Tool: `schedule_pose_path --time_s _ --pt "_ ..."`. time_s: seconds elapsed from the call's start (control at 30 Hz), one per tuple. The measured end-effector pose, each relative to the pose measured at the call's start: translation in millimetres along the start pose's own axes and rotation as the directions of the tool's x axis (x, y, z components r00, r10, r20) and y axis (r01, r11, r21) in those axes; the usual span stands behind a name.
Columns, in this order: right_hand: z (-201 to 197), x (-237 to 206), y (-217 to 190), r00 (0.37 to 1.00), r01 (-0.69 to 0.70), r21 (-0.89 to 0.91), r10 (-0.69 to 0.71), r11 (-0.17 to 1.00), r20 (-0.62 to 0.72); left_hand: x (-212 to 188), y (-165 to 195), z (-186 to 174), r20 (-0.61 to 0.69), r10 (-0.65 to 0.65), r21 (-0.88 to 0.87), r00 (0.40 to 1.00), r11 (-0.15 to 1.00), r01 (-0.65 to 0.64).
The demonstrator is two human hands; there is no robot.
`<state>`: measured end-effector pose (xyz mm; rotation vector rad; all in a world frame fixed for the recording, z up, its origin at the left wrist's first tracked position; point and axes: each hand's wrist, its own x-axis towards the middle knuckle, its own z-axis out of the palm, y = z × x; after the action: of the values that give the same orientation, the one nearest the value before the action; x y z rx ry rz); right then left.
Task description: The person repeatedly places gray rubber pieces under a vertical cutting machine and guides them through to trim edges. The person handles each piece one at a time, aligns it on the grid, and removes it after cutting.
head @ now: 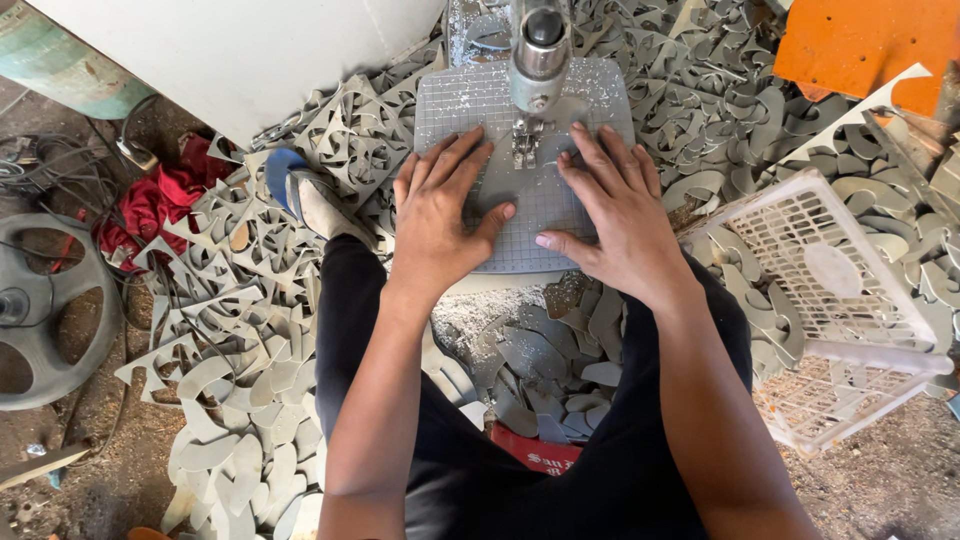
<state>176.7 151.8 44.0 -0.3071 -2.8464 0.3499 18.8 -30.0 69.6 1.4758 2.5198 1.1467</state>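
Both hands flat, fingers spread, gripping nothing: left hand [440,215] and right hand [610,215] pressing grey sheet [520,200] at upper centre either side of machine head [538,55], likely steadying it under needle. Cut grey pieces [250,300] heaped around; white basket [840,300] right. Machine top cropped; needle tip hard to make out.

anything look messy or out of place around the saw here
Yes. Grey cut-out scraps lie heaped over the floor around the saw table, and pale dust has piled below its front edge. The white basket sits tilted. Both the left hand and right hand press flat beside the blade.
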Motion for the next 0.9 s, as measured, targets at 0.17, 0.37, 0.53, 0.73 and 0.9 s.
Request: schedule_pose_path --time_s 0.17,0.37,0.53,0.73,0.9 --pt "2.9 -0.8 2.3 1.0 -0.004 -0.015 0.005 1.0 0.006 0.7 -2.1 -0.1 -0.01 -0.006 0.002 1.0 1.0 0.006" --pt "1.8 -4.0 1.3 0.999 -0.04 0.011 0.04 0.999 0.018 1.4 -2.8 0.0 -0.022 -0.012 -0.005 1.0 1.0 0.012" --pt "1.2 -3.8 0.0 0.999 -0.036 0.02 0.035 0.999 0.008 1.5 -4.0 -0.5 -0.038 -0.01 -0.003 0.999 1.0 0.01" --pt "-0.9 -4.2 -2.4 0.999 -0.047 0.027 0.047 0.999 0.016 2.1 -5.8 -0.3 -0.059 -0.016 0.0 0.998 1.0 0.016" --pt "-2.5 -5.3 -3.8 0.999 -0.042 0.028 0.042 0.999 0.012 2.6 -6.4 1.0 -0.087 -0.029 -0.009 0.996 1.0 0.028"
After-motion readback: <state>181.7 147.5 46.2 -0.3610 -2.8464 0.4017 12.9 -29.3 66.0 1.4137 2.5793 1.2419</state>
